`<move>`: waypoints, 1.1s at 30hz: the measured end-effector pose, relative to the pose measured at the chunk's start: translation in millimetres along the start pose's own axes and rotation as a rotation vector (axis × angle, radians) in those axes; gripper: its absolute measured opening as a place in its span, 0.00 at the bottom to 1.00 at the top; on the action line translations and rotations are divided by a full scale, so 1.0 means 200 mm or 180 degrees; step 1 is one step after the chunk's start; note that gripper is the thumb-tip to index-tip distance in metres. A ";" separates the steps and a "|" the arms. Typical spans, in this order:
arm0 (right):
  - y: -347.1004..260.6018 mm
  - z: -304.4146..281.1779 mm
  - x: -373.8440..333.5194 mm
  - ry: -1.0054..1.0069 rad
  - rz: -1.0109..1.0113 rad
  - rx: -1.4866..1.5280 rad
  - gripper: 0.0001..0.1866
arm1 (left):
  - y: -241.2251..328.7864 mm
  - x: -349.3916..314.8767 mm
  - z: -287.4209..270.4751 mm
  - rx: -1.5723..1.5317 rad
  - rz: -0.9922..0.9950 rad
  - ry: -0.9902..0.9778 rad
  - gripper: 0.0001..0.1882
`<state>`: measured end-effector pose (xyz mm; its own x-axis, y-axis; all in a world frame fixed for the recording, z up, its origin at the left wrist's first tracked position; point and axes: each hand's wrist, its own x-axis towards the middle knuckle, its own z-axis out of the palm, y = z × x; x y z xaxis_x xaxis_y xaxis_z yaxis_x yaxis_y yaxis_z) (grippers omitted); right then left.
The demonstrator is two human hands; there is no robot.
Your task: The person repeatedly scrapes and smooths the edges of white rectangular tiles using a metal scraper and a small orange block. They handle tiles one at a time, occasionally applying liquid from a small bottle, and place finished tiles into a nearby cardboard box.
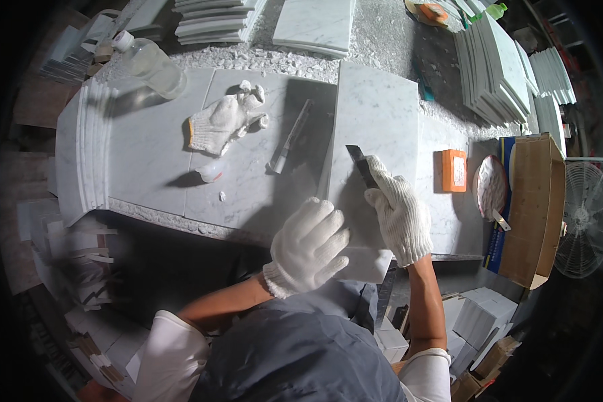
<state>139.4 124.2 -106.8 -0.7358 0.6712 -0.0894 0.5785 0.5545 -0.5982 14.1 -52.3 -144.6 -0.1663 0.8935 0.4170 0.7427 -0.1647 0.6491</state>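
Note:
My right hand (400, 216), in a white knitted glove, is closed around a dark flat blade (360, 164) with a slanted end. The blade sits over a white, grey-veined stone tile (378, 110), its tip pointing to the far left. Also gloved, my left hand (309, 248) is beside the tile's near left edge, with its fingers apart and nothing visible in them. Whether it touches the tile I cannot tell. The tile casts a shadow to its left, where a slim brush (291, 139) lies on the stone worktop (151, 161).
An empty white glove (218, 124), a small plastic cup (211, 171) and a clear bottle (153, 69) are on the left. At right are an orange block (454, 171), a dish of pale paste (490, 185), a cardboard box (532, 208) and a fan (581, 218). Tile stacks (492, 70) stand behind.

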 end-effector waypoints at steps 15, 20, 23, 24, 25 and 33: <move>-0.04 -0.01 0.06 -0.0121 -0.0034 -0.0037 0.27 | -0.02 0.01 0.00 -0.0238 -0.0077 -0.0012 0.21; -0.04 -0.01 0.09 -0.0107 -0.0105 0.0268 0.28 | -0.01 0.00 0.02 -0.0242 -0.0047 0.0114 0.21; -0.05 -0.02 0.10 -0.0188 -0.0138 -0.0088 0.27 | -0.02 0.01 0.04 -0.0131 0.0052 0.0282 0.20; -0.05 -0.03 0.10 -0.0221 -0.0084 -0.0061 0.27 | -0.03 0.01 0.04 -0.0128 0.0076 0.0284 0.20; -0.05 -0.03 0.10 -0.0256 -0.0031 -0.0030 0.27 | -0.03 0.02 0.04 -0.0139 0.0088 0.0262 0.20; -0.08 -0.04 0.14 -0.0196 -0.0187 0.0047 0.26 | -0.02 0.02 0.03 -0.0064 0.0114 0.0180 0.19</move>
<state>111.5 138.3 -93.3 -0.7889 0.6060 -0.1023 0.5288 0.5845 -0.6155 13.3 -45.3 -148.8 -0.1766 0.8620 0.4751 0.7357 -0.2050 0.6455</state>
